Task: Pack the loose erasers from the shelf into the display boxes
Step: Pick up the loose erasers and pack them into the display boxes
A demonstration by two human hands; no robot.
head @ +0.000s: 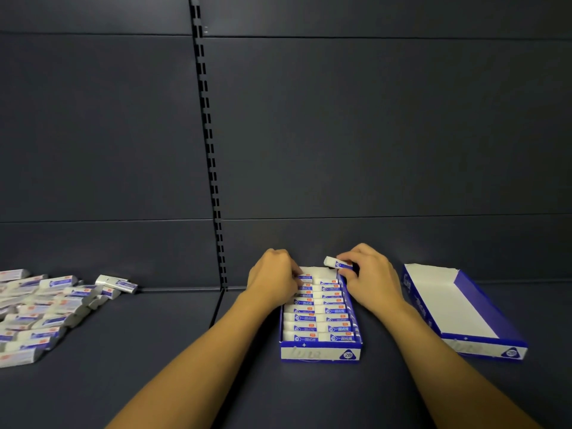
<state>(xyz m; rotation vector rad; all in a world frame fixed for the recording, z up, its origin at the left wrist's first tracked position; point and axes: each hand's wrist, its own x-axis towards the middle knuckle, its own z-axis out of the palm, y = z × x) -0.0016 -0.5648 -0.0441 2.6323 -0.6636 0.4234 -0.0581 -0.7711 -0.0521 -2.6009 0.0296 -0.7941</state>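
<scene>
A blue and white display box [320, 351] stands on the dark shelf in front of me, holding two rows of white erasers with blue sleeves. My right hand [370, 275] holds one eraser [335, 262] just above the box's far right corner. My left hand [274, 277] rests at the far left end of the box, with its fingertips on the erasers packed there. A pile of loose erasers [46, 308] lies on the shelf at the far left. A second display box [464, 345] sits empty to the right.
The dark back panel of the shelf rises right behind the boxes, with a slotted upright [213, 181] left of my hands. Bare shelf lies between the loose pile and the filled box.
</scene>
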